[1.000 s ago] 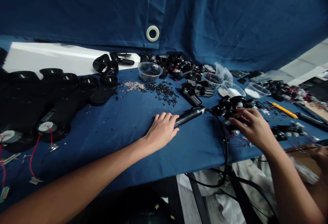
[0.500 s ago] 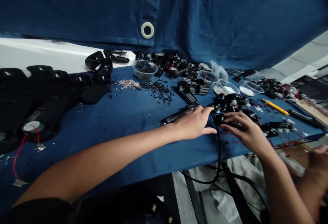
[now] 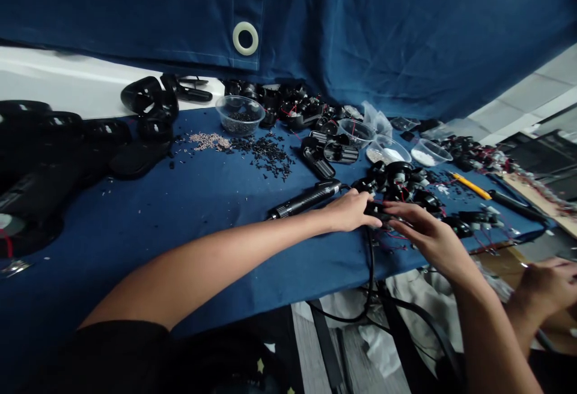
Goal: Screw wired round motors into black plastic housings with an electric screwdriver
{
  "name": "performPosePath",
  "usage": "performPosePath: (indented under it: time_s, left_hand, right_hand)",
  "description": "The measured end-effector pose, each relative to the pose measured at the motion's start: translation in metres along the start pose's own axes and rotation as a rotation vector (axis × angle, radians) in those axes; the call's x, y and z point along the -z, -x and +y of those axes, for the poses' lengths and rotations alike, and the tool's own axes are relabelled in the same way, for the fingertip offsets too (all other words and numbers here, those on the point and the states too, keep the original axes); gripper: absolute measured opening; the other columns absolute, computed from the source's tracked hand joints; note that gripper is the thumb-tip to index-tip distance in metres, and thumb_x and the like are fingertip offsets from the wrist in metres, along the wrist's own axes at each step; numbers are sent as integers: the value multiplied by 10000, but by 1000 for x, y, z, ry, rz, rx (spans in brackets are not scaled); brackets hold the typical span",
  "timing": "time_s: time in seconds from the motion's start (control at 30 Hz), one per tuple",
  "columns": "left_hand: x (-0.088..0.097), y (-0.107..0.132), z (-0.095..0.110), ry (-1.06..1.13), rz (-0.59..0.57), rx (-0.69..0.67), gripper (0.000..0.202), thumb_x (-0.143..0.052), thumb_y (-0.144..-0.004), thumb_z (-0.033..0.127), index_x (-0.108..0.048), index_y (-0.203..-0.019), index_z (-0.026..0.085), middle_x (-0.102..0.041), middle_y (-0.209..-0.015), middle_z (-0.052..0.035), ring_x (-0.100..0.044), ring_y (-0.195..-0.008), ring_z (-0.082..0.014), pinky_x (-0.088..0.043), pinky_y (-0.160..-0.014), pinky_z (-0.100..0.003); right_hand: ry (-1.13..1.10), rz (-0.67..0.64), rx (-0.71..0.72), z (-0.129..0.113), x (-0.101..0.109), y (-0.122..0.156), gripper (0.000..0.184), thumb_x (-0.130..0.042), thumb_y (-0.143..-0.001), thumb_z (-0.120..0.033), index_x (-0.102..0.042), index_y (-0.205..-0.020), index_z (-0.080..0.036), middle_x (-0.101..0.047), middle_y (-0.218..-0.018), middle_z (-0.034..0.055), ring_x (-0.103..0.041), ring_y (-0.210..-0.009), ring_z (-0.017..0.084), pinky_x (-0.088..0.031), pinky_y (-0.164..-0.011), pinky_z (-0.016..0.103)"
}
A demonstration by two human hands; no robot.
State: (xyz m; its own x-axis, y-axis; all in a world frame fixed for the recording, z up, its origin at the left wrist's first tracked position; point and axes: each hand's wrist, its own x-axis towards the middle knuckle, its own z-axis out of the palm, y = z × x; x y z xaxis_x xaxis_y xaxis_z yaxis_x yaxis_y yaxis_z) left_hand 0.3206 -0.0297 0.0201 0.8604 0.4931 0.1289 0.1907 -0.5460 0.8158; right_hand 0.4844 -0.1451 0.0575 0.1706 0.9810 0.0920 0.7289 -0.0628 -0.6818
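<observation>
Both my hands meet over the right middle of the blue cloth-covered table [image 3: 180,244]. My left hand [image 3: 349,211] and my right hand [image 3: 426,235] pinch a small black plastic part [image 3: 377,209] between their fingertips. Thin red wires [image 3: 392,239] lie just below it. Beyond my fingers sits a heap of black plastic parts with wires [image 3: 396,182]. A black corded handheld tool [image 3: 306,199] lies just left of my left hand, not held.
Clear plastic bowls [image 3: 238,115] and loose black bits [image 3: 265,155] lie farther up the table. Large black moulded parts [image 3: 58,136] fill the left side. A yellow pencil [image 3: 471,185] lies right. A co-worker's hand [image 3: 543,286] is at the lower right. A black cable [image 3: 370,274] hangs over the table edge.
My left hand has moved right, off the corded tool, and joined my right hand on the small black part. The view has swung, shifting the table contents left and up.
</observation>
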Motion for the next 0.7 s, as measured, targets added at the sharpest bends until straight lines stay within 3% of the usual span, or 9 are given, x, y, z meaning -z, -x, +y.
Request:
performPosePath:
  time_s: [0.07,0.17,0.23,0.3,0.4,0.57,0.7]
  left_hand:
    - [0,0,2,-17,-44,16,713,-622,-787,465,-343,-1357,140,-445,-1260,-163,-527,-1115,-277,-442,-889,-324]
    - [3,1,9,-57,-138,56,667,-615,-754,458,-394,-1290,130,-425,-1241,-173,-575,-1020,-268,-476,-820,-316]
    - [6,3,15,-74,-166,87,627,-616,-736,455,-429,-1223,106,-415,-1237,-182,-577,-1006,-267,-482,-813,-315]
    - [8,6,20,-76,-163,113,631,-613,-737,455,-418,-1217,95,-388,-1266,-197,-569,-1026,-275,-483,-825,-325]
    - [8,9,24,-76,-156,141,646,-602,-745,446,-386,-1242,94,-344,-1314,-214,-562,-1048,-292,-486,-830,-346]
    - [7,11,23,-72,-139,145,631,-601,-746,445,-382,-1228,103,-352,-1317,-206,-566,-1046,-290,-487,-835,-353]
    - [7,10,19,-16,-83,111,651,-611,-742,443,-367,-1248,113,-379,-1293,-178,-559,-1046,-256,-477,-867,-332]
  right_hand:
    - [30,-5,-12,-2,0,2,271,-628,-761,-438,-642,-956,-251,-629,-1145,43,-555,-1143,223,-421,-1017,380]
    - [39,45,-31,-1,-1,3,354,-595,-772,-456,-608,-1068,-262,-629,-1163,49,-585,-1102,227,-474,-947,374]
    - [226,149,-19,7,1,2,373,-537,-794,-471,-602,-1092,-257,-634,-1129,68,-625,-995,235,-506,-868,386]
    - [550,228,6,22,8,-2,405,-463,-810,-495,-620,-1073,-230,-636,-1055,105,-635,-890,260,-502,-814,421]
    - [816,137,-32,45,19,-8,564,-384,-792,-582,-599,-1116,-174,-644,-989,168,-627,-894,333,-482,-780,460]
    - [776,5,-335,56,19,-12,719,-496,-691,-674,-511,-1242,-213,-677,-833,124,-655,-779,334,-470,-645,386]
    - [641,168,-366,51,17,-14,594,-566,-621,-667,-607,-1023,-233,-669,-770,105,-650,-777,352,-458,-619,391]
